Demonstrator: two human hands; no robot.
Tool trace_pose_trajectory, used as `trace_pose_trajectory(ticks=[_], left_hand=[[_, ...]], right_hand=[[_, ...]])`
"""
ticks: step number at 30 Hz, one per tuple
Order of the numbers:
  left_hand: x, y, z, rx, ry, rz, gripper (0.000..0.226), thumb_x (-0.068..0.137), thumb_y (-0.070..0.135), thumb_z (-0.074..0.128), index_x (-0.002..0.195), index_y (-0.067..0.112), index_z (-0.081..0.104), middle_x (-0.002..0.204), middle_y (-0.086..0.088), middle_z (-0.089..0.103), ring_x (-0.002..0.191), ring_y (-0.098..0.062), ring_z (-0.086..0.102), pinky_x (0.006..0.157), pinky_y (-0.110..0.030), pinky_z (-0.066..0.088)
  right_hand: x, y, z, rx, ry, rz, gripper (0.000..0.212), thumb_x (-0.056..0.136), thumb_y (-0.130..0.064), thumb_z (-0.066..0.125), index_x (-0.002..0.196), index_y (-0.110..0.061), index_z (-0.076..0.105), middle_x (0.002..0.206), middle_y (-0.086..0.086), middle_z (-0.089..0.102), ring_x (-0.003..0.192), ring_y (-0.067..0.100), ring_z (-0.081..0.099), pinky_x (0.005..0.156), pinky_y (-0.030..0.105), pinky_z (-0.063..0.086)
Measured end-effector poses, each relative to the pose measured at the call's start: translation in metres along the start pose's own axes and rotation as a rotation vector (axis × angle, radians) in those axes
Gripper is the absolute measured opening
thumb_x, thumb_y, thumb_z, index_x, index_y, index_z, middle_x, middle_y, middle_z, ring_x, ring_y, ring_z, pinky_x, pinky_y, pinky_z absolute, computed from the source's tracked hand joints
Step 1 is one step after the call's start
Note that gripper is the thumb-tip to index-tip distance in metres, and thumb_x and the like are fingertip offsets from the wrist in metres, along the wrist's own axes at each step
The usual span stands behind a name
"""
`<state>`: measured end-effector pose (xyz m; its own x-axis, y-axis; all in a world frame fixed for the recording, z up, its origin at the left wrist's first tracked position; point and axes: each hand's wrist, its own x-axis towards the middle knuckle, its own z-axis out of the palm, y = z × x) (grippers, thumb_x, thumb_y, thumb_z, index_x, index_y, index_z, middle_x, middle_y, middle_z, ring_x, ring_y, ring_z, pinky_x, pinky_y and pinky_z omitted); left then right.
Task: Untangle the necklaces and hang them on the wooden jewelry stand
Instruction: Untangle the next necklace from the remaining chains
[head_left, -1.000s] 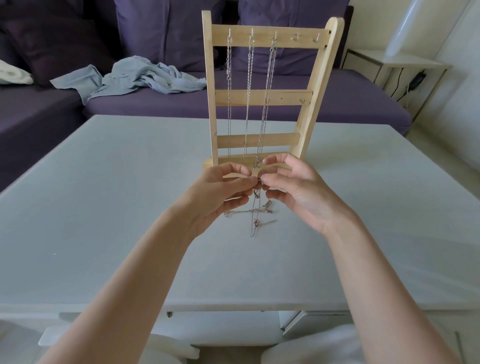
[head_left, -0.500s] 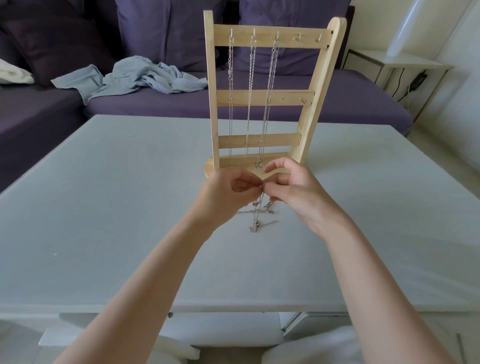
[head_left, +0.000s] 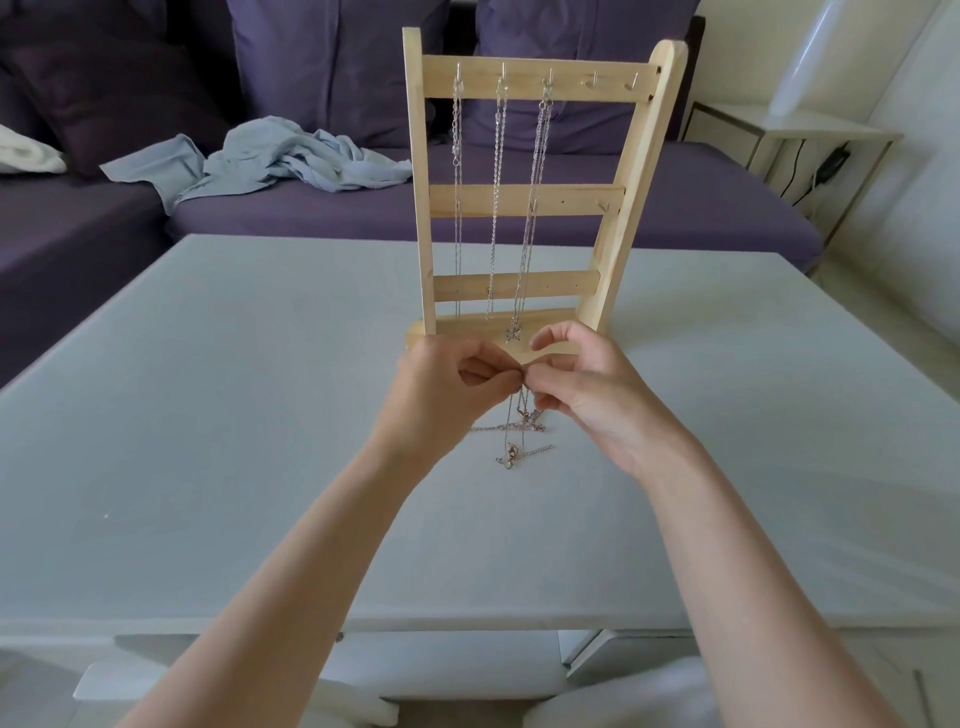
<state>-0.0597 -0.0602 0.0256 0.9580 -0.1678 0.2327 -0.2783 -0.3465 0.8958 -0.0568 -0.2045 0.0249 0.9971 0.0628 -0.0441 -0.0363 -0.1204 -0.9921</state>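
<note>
A wooden jewelry stand (head_left: 524, 200) stands upright on the white table (head_left: 208, 415). Three silver necklaces (head_left: 496, 208) hang from the left hooks of its top bar; the third carries a small pendant (head_left: 513, 332). Two hooks at the right of that bar are bare. In front of the stand's base my left hand (head_left: 447, 395) and my right hand (head_left: 582, 389) meet fingertip to fingertip, both pinching a thin tangled chain (head_left: 517, 436). The chain hangs down from the pinch, and its loose ends and clasps lie on the table.
A purple sofa (head_left: 519, 218) runs behind the table, with a crumpled light-blue cloth (head_left: 270, 161) on its seat. A white side table (head_left: 810, 135) with a cable stands at the right. White furniture shows below the table's near edge.
Both hands have lifted slightly and closed tighter together on the chain. The loose ends on the table have drawn in a little toward the hands.
</note>
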Motion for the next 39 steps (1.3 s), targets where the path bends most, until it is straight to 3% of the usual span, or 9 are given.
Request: trace_pose_trajectory(ticks=[7,12,16,21,27,33,39], left_hand=[[-0.005,0.000,0.006,0.162,0.081,0.103,0.016,0.078,0.002,0.067,0.072,0.017,0.063,0.064,0.017,0.060,0.063,0.010,0.058,0.059,-0.004,0.042],[0.001,-0.002,0.000,-0.240,0.021,-0.249,0.011,0.081,0.008,0.065,0.072,0.013,0.064,0.064,0.007,0.063,0.064,-0.003,0.059,0.066,-0.015,0.052],[0.000,-0.001,0.001,-0.312,0.049,-0.307,0.013,0.081,0.006,0.063,0.070,0.012,0.061,0.050,0.014,0.057,0.053,-0.002,0.049,0.064,-0.015,0.047],[-0.002,-0.004,0.003,-0.588,-0.025,-0.443,0.019,0.085,0.005,0.061,0.068,0.010,0.063,0.054,0.009,0.055,0.055,-0.006,0.043,0.058,-0.014,0.045],[0.000,-0.006,0.006,-0.383,0.014,-0.394,0.013,0.081,0.002,0.065,0.073,0.013,0.064,0.062,0.002,0.055,0.060,-0.012,0.046,0.074,-0.029,0.038],[0.002,-0.012,0.008,-0.493,-0.022,-0.428,0.012,0.082,-0.001,0.063,0.080,0.011,0.060,0.063,0.002,0.056,0.055,-0.008,0.047,0.061,-0.014,0.046],[0.005,-0.013,0.008,-0.722,-0.026,-0.465,0.016,0.086,-0.002,0.059,0.074,0.010,0.059,0.071,-0.001,0.056,0.064,-0.008,0.045,0.060,-0.012,0.047]], right_hand=[[0.001,0.001,0.004,-0.020,0.052,-0.008,0.025,0.076,0.002,0.059,0.088,-0.017,0.049,0.062,0.000,0.053,0.058,0.016,0.046,0.071,0.032,0.040],[0.002,0.001,0.006,-0.022,0.034,-0.075,0.026,0.077,0.003,0.057,0.089,-0.018,0.048,0.068,0.000,0.060,0.064,0.017,0.049,0.072,0.035,0.040],[0.002,0.000,0.006,-0.041,-0.040,-0.092,0.025,0.079,0.003,0.057,0.091,-0.017,0.048,0.073,0.002,0.060,0.063,0.014,0.049,0.069,0.027,0.041],[0.002,-0.001,0.007,-0.198,-0.042,-0.143,0.026,0.079,-0.003,0.062,0.088,-0.022,0.046,0.067,-0.005,0.056,0.063,0.011,0.048,0.065,0.023,0.040],[0.001,0.003,0.005,-0.246,-0.017,-0.139,0.028,0.077,-0.002,0.062,0.088,-0.023,0.047,0.068,-0.004,0.057,0.061,0.011,0.048,0.064,0.025,0.039],[0.001,0.003,0.005,-0.288,0.007,-0.186,0.029,0.076,0.001,0.061,0.087,-0.022,0.047,0.068,-0.006,0.057,0.064,0.011,0.049,0.065,0.023,0.042],[0.000,0.001,0.005,-0.229,0.007,-0.175,0.022,0.081,-0.001,0.061,0.087,-0.022,0.059,0.073,-0.005,0.060,0.066,0.009,0.052,0.067,0.022,0.044]])
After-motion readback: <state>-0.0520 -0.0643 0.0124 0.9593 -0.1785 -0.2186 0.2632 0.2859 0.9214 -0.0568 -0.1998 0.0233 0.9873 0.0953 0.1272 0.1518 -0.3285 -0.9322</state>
